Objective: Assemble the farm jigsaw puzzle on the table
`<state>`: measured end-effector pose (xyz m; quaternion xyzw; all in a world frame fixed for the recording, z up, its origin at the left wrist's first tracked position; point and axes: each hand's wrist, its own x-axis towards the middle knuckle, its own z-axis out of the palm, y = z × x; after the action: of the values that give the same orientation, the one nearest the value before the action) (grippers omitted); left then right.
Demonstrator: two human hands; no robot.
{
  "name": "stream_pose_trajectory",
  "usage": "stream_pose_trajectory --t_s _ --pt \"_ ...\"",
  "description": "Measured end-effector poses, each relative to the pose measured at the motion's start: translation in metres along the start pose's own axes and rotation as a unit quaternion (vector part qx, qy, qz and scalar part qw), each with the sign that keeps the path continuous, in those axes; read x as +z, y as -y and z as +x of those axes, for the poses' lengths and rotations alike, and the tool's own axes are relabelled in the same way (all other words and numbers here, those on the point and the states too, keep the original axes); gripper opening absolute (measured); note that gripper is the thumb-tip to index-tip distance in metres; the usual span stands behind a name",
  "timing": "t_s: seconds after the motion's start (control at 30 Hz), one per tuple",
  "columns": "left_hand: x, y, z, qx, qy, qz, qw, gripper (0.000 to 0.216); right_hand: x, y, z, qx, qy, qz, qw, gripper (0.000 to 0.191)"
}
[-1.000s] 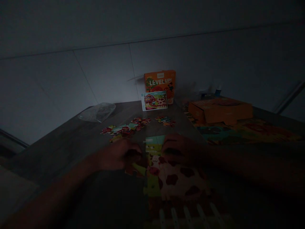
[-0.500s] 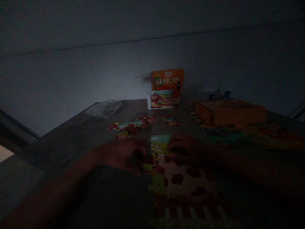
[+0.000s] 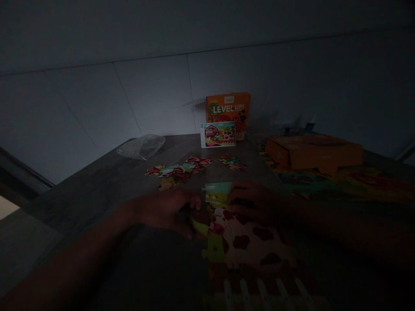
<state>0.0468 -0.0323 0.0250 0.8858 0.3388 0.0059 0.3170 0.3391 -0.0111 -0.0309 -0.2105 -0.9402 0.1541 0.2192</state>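
Observation:
The scene is very dark. A partly joined puzzle (image 3: pixel 249 246) showing a spotted cow and a white fence lies on the dark table (image 3: pixel 97 190) in front of me. My left hand (image 3: pixel 168 209) grips a yellow-green puzzle piece (image 3: pixel 198 225) at the puzzle's left edge. My right hand (image 3: pixel 253 199) rests flat on the puzzle's upper part, fingers pressing the joined pieces. Loose puzzle pieces (image 3: pixel 178 170) lie scattered farther back.
An orange "LEVEL UP!" box (image 3: pixel 228 110) leans against the wall with a picture card (image 3: pixel 217 134) in front of it. A clear plastic bag (image 3: pixel 141 146) lies at back left. An orange box lid (image 3: pixel 313 152) sits on another finished puzzle (image 3: pixel 340 181) at right.
The camera shifted slightly at first. My left hand moved the yellow-green piece a little closer against the puzzle's left edge. My right hand stayed on the puzzle.

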Motion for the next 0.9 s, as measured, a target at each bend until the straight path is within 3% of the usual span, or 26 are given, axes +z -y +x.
stream_pose_trajectory --t_s 0.13,0.3,0.4,0.47,0.53,0.6,0.7,0.9 --pt "0.001 -0.007 -0.002 0.040 0.043 -0.066 0.996 0.026 0.000 -0.003 0.000 0.003 0.001 -0.012 1.000 0.022" --pt "0.002 -0.015 -0.003 0.017 0.064 -0.132 0.989 0.013 -0.002 0.009 -0.002 -0.046 -0.019 -0.049 0.998 0.020" --pt "0.002 -0.011 -0.001 0.030 0.023 -0.110 0.993 0.010 -0.004 0.031 -0.005 -0.108 -0.006 -0.063 0.992 0.020" --pt "0.001 -0.006 0.001 0.043 -0.013 -0.082 0.996 0.012 -0.004 0.046 -0.007 -0.143 0.063 -0.049 0.987 0.021" --pt "0.001 -0.001 0.004 0.045 -0.048 -0.065 0.996 0.019 -0.005 0.056 -0.009 -0.170 0.095 -0.043 0.980 0.034" --pt "0.001 0.003 0.008 0.038 -0.090 -0.050 0.994 0.023 -0.005 0.061 -0.009 -0.165 0.112 -0.040 0.979 0.045" --pt "-0.001 0.007 0.012 0.024 -0.152 -0.029 0.988 0.023 -0.005 0.062 -0.010 -0.151 0.122 -0.048 0.980 0.047" --pt "-0.001 0.013 0.015 -0.016 -0.203 -0.046 0.978 0.020 0.002 0.059 -0.013 -0.155 0.118 -0.056 0.979 0.054"
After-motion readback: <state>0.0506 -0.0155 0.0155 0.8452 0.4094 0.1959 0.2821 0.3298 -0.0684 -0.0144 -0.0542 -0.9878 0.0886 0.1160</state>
